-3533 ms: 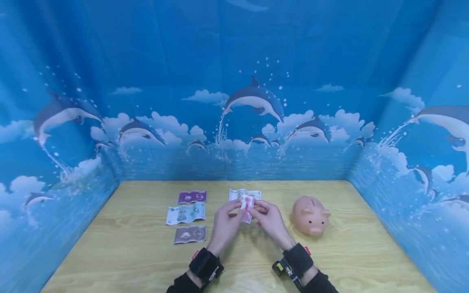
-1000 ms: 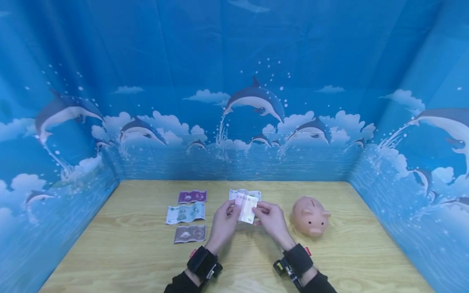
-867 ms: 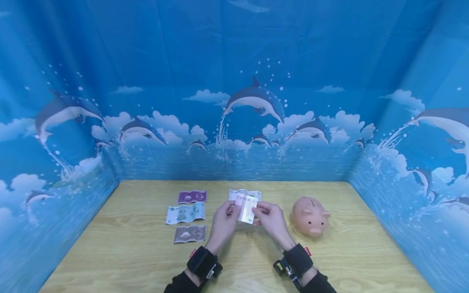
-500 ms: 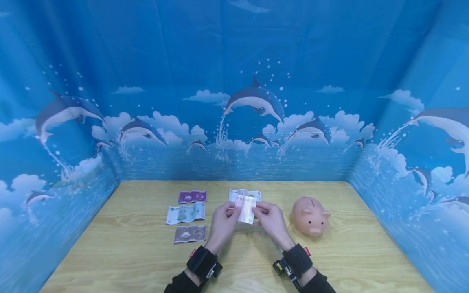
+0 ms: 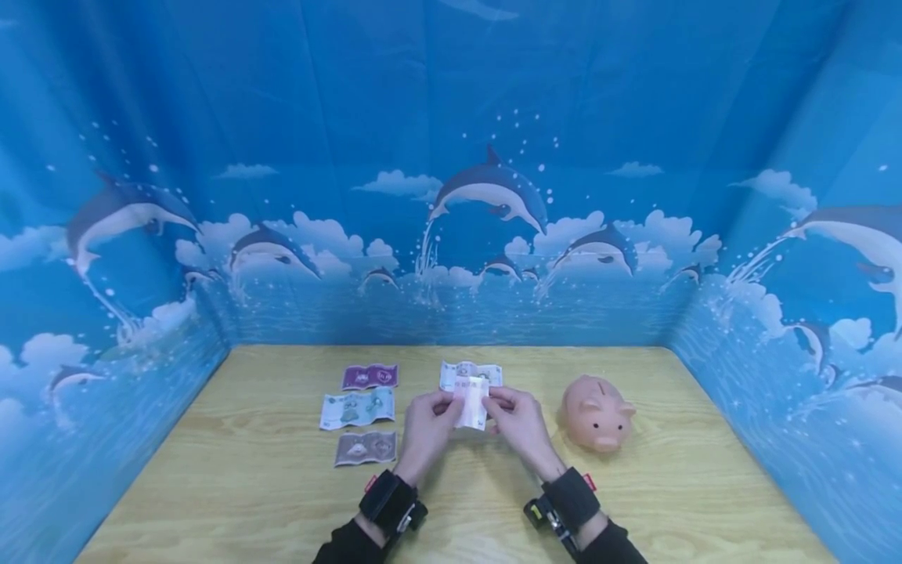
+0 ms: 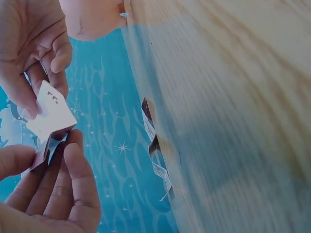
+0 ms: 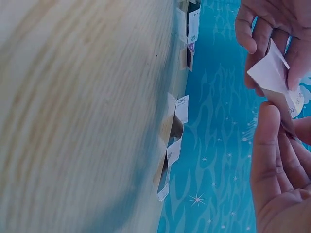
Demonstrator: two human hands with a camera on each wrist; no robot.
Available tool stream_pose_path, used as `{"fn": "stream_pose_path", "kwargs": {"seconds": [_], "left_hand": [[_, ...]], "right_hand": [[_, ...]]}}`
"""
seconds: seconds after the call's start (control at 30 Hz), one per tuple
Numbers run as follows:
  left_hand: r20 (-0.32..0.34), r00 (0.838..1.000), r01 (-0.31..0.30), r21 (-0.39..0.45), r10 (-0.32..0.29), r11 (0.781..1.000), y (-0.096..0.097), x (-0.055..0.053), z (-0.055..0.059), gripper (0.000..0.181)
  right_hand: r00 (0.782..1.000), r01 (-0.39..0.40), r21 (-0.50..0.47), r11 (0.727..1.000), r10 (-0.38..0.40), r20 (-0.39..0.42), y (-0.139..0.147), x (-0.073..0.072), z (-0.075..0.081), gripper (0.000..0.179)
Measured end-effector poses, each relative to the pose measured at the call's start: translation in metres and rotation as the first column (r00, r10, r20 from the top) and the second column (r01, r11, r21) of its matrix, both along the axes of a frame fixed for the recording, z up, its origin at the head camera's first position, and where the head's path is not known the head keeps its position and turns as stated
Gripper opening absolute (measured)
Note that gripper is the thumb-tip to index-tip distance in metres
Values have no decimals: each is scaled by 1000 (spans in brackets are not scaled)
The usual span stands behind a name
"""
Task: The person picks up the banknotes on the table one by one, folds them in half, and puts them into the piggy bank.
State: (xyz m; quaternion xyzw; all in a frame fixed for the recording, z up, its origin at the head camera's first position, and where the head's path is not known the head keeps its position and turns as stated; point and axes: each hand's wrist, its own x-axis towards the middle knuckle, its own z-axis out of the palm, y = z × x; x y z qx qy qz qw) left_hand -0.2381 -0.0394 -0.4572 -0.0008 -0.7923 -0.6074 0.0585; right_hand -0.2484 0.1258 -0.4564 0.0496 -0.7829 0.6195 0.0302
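Between both hands, a creased pinkish-white banknote (image 5: 472,403) is held above the table. My left hand (image 5: 427,431) pinches its left edge between thumb and fingers. On the opposite edge, my right hand (image 5: 523,423) pinches it the same way. In the left wrist view the banknote (image 6: 52,112) shows a sharp bend, one part pale and bright. The right wrist view also shows the bent banknote (image 7: 274,80) with both hands' fingertips on it. Just behind it a second banknote (image 5: 470,371) lies wavy on the table, partly covered by the held one.
Left of the hands lie a purple banknote (image 5: 369,377), a green-white banknote (image 5: 358,408) and a brown-grey banknote (image 5: 366,449). To the right stands a pink piggy bank (image 5: 597,413) with a slot on top. A dolphin-print curtain (image 5: 451,305) borders the wooden table (image 5: 247,486).
Earlier the banknote was a narrow strip with its red-pink side showing; now a wider, paler face shows. Over the last second it has turned slightly and looks narrower. Both hands stay nearly in place.
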Motion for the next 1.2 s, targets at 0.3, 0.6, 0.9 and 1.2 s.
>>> {"fn": "stream_pose_path", "kwargs": {"seconds": [0.3, 0.6, 0.9, 1.2], "left_hand": [[-25, 1000, -7, 3, 7, 1000, 0, 0, 1, 17], [-57, 997, 49, -27, -51, 998, 0, 1, -1, 18], [-88, 992, 83, -80, -90, 993, 2, 1, 1, 23], [-158, 982, 86, -126, -105, 988, 2, 1, 0, 26]], "right_hand": [[1000, -11, 16, 1000, 11, -6, 0, 0, 1, 28], [1000, -22, 16, 1000, 22, -9, -1, 1, 2, 29], [999, -46, -8, 999, 46, -9, 0, 2, 3, 32], [999, -50, -45, 998, 50, 14, -1, 2, 6, 32]]}}
